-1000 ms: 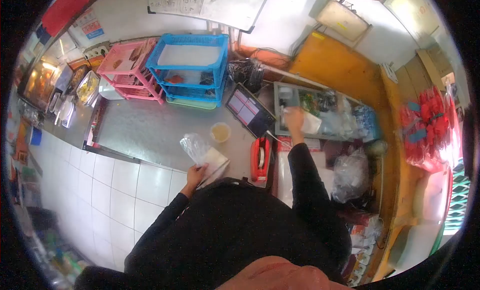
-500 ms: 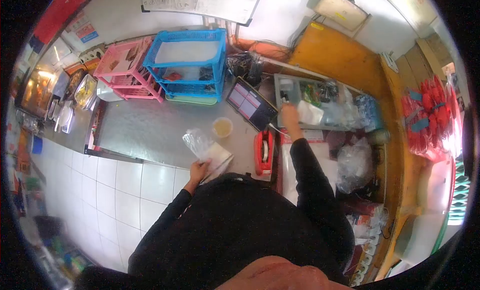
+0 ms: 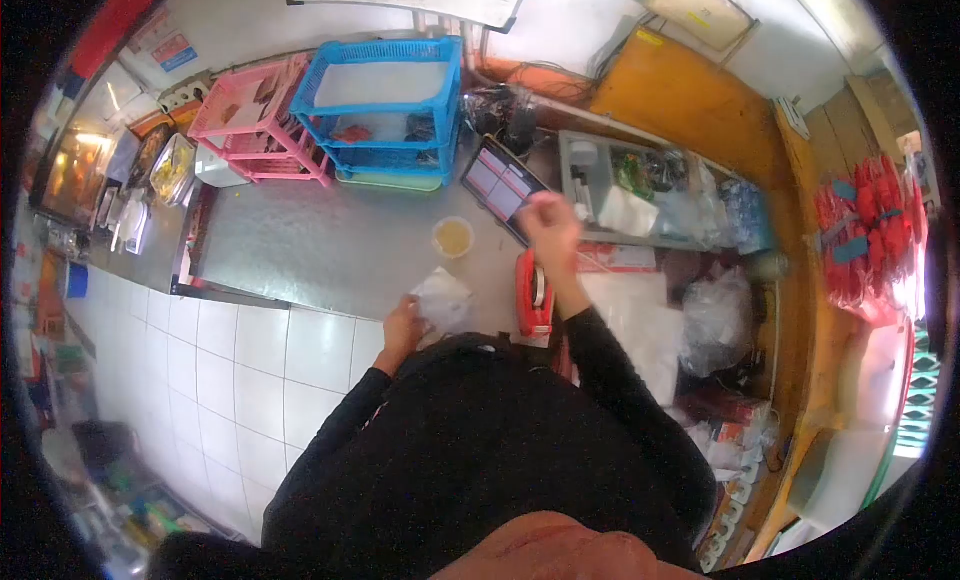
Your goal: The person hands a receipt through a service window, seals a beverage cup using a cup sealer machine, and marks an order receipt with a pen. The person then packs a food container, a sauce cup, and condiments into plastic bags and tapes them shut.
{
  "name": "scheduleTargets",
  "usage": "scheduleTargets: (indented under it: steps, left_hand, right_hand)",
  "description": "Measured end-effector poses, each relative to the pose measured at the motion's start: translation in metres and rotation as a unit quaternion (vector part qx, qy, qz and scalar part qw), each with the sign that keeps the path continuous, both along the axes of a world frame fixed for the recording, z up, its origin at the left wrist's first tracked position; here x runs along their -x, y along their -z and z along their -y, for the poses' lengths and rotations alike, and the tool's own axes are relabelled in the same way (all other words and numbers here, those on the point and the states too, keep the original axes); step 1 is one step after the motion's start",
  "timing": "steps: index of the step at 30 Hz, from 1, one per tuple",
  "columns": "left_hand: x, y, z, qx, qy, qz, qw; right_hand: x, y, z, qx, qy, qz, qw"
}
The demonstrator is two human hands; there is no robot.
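My left hand (image 3: 403, 327) is closed on a white paper-and-clear-plastic packet (image 3: 443, 298) at the front edge of the metal counter. Just beyond the packet stands a round clear tub (image 3: 453, 238) with something yellowish in it. My right hand (image 3: 552, 228) is in the air over the lower right corner of a tablet (image 3: 500, 185). Motion smears its fingers, which look curled, and whether they hold anything does not show. Below that hand sits a red tape dispenser (image 3: 535, 295).
A grey tray (image 3: 592, 216) of small packets lies right of the tablet. Blue (image 3: 455, 100) and pink (image 3: 275, 105) tiered racks stand at the back. White sheets (image 3: 630, 325) and a clear plastic bag (image 3: 717, 320) are to the right. Red bundles (image 3: 870, 230) hang at far right.
My right hand has come back from the tray toward the tablet and tape dispenser. The packet in my left hand has been turned, and its clear plastic part no longer sticks out toward the tub.
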State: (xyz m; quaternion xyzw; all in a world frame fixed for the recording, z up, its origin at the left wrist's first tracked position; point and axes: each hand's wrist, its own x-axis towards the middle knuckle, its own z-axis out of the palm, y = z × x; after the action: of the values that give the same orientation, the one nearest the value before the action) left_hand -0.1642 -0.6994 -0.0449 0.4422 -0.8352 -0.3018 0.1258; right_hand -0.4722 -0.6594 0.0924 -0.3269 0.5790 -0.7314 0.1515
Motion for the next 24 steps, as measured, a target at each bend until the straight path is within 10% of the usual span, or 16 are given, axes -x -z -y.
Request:
scheduleTargets:
  steps: [2,9,16,18,21,24]
  left_hand:
    - [-0.003,-0.005,0.001,0.080,0.060,-0.027,0.995]
    - [0.011,-0.055,0.012,0.264,0.142,-0.089,0.950]
    - [0.024,-0.032,0.049,-0.090,0.172,0.010,0.981]
    - [0.027,-0.033,0.050,-0.025,0.185,-0.007,0.982]
    - [0.036,-0.031,0.058,0.020,0.211,0.064,0.975]
    - [0.037,-0.038,0.065,-0.139,0.147,0.086,0.976]
  right_hand:
    - [-0.047,0.036,0.000,-0.159,-0.021,-0.097,0.982]
    - [-0.122,0.171,-0.012,-0.171,-0.295,0.006,0.940]
    - [-0.128,0.145,-0.016,-0.114,-0.345,-0.069,0.929]
    - [-0.126,0.121,-0.017,-0.060,-0.342,-0.238,0.907]
    - [-0.130,0.133,-0.015,-0.266,-0.364,-0.043,0.892]
    - [-0.131,0.228,-0.026,-0.182,-0.184,-0.342,0.903]
